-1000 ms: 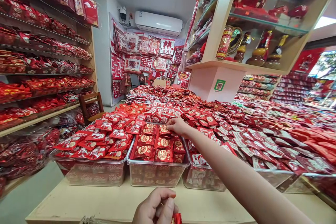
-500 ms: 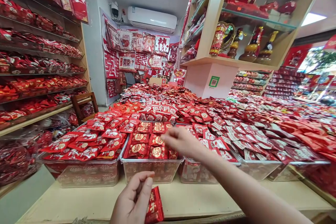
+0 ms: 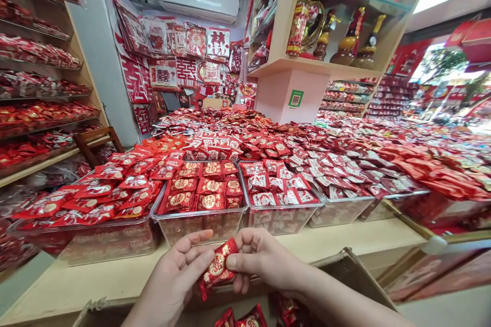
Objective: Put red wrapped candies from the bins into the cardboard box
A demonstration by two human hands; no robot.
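Observation:
A small red wrapped packet (image 3: pixel 218 264) with gold print is held between my two hands, above an open cardboard box (image 3: pixel 351 273). My left hand (image 3: pixel 184 265) pinches its left side with thumb and fingers. On the other side, the thumb and fingers of my right hand (image 3: pixel 259 260) grip its right end. Below, several similar red packets (image 3: pixel 251 317) lie in the box, partly hidden by my wrists. Just beyond my hands stands a clear plastic bin (image 3: pixel 199 227) filled with rows of matching red packets (image 3: pixel 210 186).
More clear bins of red packets stand left (image 3: pixel 111 240) and right (image 3: pixel 284 217) along the pale wooden counter (image 3: pixel 42 286). A wooden chair (image 3: pixel 97 140) and stocked shelves (image 3: pixel 42 102) are on the left. A display cabinet (image 3: pixel 286 15) on a pillar rises behind the bins.
My right hand has come back from the middle bin to meet my left hand at a red packet. The view has tipped down and shifted right, bringing the cardboard box into sight.

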